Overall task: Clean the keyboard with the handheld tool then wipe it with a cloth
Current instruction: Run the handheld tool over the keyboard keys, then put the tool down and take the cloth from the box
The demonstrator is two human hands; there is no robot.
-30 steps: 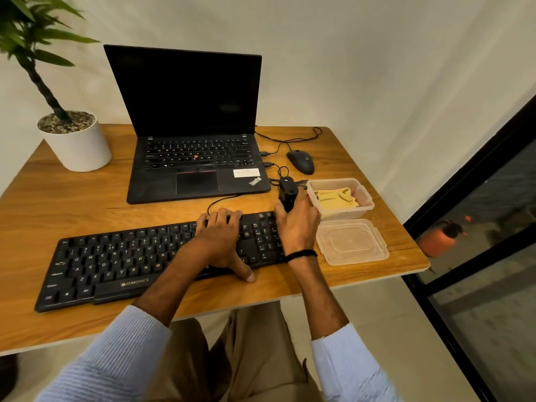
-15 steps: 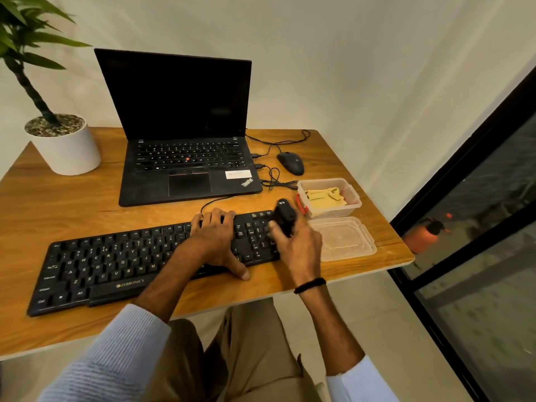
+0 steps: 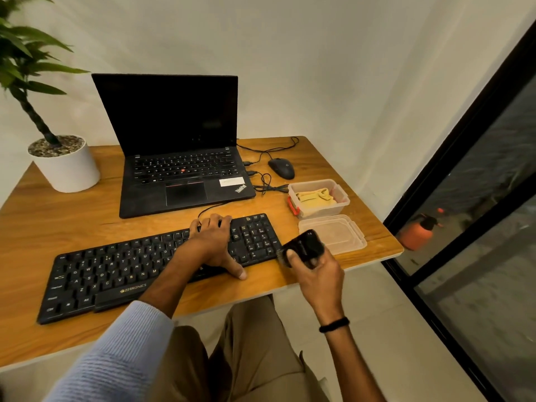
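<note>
Two hands are at work near the counter's front right corner. The right hand [image 3: 316, 274] has its fingers and thumb curled round a small black handheld tool [image 3: 304, 246], which is blurred, so its detail cannot be read. A dark band [image 3: 334, 324] circles that wrist. The tool sits at the top of the fist, tilted, just off the right end of the keyboard [image 3: 116, 274] and apart from the keys; whether it touches the keyboard's edge cannot be told. The left hand [image 3: 213, 242] lies palm-down on the keyboard's right part, just left of the number pad. Its fingers stretch across the keys to the far edge and its thumb is spread out to the near edge, its tip on the wood.

The keyboard runs slantwise along the front of the counter [image 3: 72, 221]. Just behind the tool lies a clear plastic lid [image 3: 333, 233], and behind that stands an open clear container [image 3: 340, 203] holding a folded yellow cloth [image 3: 314, 196]. Farther back are a black mouse [image 3: 281, 168] and an open laptop [image 3: 179, 169] with a dark screen. At the far left stands a white pot [image 3: 65, 166] with a green plant.
</note>
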